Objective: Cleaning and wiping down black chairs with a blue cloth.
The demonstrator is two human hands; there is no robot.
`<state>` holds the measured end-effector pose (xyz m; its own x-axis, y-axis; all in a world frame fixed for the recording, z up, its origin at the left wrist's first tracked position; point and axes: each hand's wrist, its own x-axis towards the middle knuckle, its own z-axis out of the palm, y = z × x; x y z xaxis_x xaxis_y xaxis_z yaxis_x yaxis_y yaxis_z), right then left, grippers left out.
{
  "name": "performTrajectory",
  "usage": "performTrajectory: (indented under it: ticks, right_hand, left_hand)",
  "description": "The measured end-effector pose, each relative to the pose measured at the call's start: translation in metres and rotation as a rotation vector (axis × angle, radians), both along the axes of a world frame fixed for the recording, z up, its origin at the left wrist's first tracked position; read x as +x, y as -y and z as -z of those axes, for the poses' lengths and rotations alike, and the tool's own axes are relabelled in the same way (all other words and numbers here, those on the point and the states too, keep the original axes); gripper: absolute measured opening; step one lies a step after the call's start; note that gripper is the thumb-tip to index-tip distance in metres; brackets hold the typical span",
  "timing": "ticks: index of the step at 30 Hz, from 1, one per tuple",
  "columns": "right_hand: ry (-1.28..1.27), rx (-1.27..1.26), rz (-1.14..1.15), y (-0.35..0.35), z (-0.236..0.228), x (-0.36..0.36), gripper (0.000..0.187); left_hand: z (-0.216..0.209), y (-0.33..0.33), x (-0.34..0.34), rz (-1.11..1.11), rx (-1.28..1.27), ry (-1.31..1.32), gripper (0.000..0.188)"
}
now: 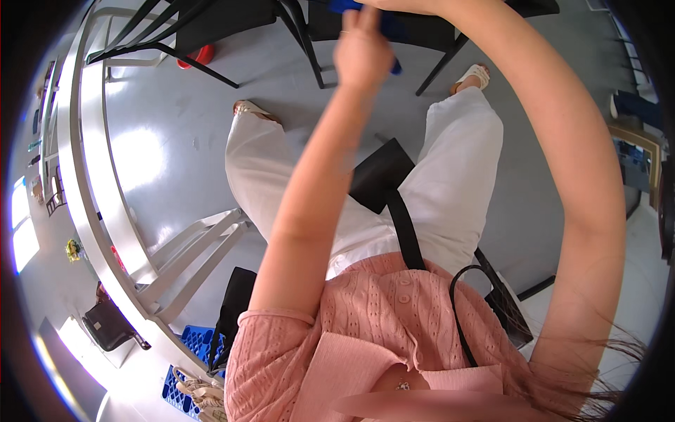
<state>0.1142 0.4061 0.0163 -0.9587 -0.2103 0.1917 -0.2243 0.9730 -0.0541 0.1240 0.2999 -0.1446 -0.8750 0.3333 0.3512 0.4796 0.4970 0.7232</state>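
My left hand [362, 56] is raised at the top of the view, over a black chair. Its fingers reach up against a dark blue cloth-like thing [392, 28], and part of that blue thing hangs beside the hand. The fingers look bent onto it, though slight blur softens them. My right hand [408, 4] comes round from the right and meets the same spot. The upper edge cuts it off, so its fingers are hidden. Most of the blue thing is out of view or behind the hands.
Black chairs [383, 29] stand ahead, with a red object [196, 56] on the floor beneath one. A white frame [95, 162] curves along the left. Blue crates [200, 341] and a black bag [109, 325] are at lower left. A black strap [404, 228] hangs between my legs.
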Motion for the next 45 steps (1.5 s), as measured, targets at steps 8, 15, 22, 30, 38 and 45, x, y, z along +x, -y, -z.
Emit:
performTrajectory:
  ticks: [8,15,22,30,38,45]
  right_hand:
    - [0.115,-0.128,0.001,0.019,-0.009,0.009,0.043]
    - [0.113,-0.124,0.025,0.002,-0.003,0.003,0.055]
    - [-0.008,-0.42,-0.059,-0.002,0.0,-0.006,0.062]
    - [0.078,-0.44,0.096,0.004,-0.005,-0.012,0.062]
    - [0.078,-0.412,0.17,0.008,-0.008,-0.005,0.055]
    - [0.077,-0.349,0.271,0.004,-0.005,0.001,0.053]
  left_hand:
    - [0.001,-0.097,0.049,0.18,-0.162,0.201,0.047]
    - [0.012,-0.043,0.031,-0.057,-0.296,-0.113,0.042]
    - [-0.001,0.07,-0.059,-0.254,-0.424,-0.247,0.06]
    - [0.015,0.039,-0.041,-0.269,-0.201,-0.094,0.054]
    - [-0.005,-0.105,0.061,0.067,-0.132,0.165,0.05]
    - [0.015,-0.127,0.065,0.092,-0.15,0.155,0.051]
